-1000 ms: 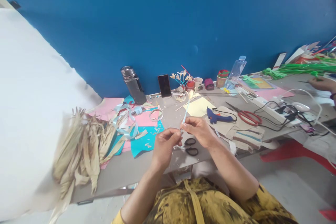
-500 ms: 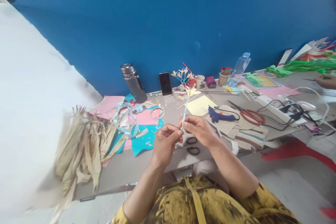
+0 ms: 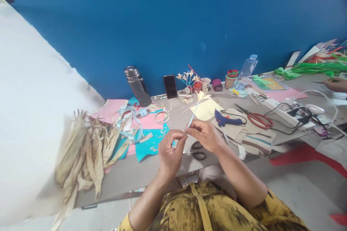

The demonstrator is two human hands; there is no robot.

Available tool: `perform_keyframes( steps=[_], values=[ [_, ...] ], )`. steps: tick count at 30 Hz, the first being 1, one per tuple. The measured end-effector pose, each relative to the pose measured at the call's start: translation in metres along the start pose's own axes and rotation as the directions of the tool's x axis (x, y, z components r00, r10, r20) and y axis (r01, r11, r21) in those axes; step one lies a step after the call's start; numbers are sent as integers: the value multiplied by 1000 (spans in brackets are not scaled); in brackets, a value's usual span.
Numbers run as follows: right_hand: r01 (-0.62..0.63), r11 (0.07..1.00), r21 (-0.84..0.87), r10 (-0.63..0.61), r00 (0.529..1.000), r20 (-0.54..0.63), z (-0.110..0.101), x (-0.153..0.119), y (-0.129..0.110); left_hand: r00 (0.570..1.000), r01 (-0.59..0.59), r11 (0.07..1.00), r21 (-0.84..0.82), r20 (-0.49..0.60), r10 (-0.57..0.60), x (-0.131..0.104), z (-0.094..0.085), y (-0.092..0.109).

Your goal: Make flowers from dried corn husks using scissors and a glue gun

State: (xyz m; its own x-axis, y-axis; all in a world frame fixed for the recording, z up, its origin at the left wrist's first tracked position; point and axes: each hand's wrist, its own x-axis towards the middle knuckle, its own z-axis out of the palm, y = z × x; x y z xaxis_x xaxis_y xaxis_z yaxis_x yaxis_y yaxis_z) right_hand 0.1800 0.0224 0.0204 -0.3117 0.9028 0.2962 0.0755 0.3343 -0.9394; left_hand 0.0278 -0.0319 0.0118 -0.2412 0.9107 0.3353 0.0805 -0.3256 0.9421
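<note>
Between the fingers of my right hand [image 3: 204,134] is the light-blue wrapped stem of a cream husk flower [image 3: 202,96], which leans up and to the right. My left hand [image 3: 171,148] meets it at the stem's lower end, thumb and forefinger pinched together; what is between them is too small to make out. Below my hands on the table lie dark scissors [image 3: 199,155], only their handle loops showing clearly. Similar cream flowers on blue stems [image 3: 188,79] stand at the back near the wall.
Dried corn husks [image 3: 89,151] hang over the table's left edge. Pale-blue ribbon [image 3: 130,124] curls over blue and pink paper. On the right are a blue glue gun [image 3: 229,118], red-handled scissors [image 3: 258,120] and a power strip [image 3: 284,113]. A flask [image 3: 137,88] and phone [image 3: 170,86] stand behind. Another person's hand [image 3: 336,84] shows far right.
The flower has tipped to the right. My left fingers have drawn into a tighter pinch at the stem's base. Another person's hand at far right has shifted slightly.
</note>
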Motion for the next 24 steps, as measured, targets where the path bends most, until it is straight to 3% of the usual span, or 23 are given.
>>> perform_keyframes(
  steps=[7, 12, 18, 21, 24],
  values=[
    [24, 998, 54, -26, 999, 42, -6, 0, 3, 952, 289, 919, -269, 187, -244, 10, -9, 4],
    [5, 995, 101, -10, 999, 46, -4, 0, 1, 867, 485, 800, -352, 311, -389, 17, -10, 6],
    [52, 999, -13, -52, 999, -5, -1, -1, -3, 933, 337, 938, -82, 165, -321, 15, -9, 10],
    [88, 996, -29, -89, 996, -6, -1, -1, -5, 927, 340, 940, -22, 179, -330, 14, -10, 11],
    [87, 996, -13, -87, 996, 12, 0, 0, -6, 882, 426, 901, -84, 259, -393, 15, -9, 9]
  ],
)
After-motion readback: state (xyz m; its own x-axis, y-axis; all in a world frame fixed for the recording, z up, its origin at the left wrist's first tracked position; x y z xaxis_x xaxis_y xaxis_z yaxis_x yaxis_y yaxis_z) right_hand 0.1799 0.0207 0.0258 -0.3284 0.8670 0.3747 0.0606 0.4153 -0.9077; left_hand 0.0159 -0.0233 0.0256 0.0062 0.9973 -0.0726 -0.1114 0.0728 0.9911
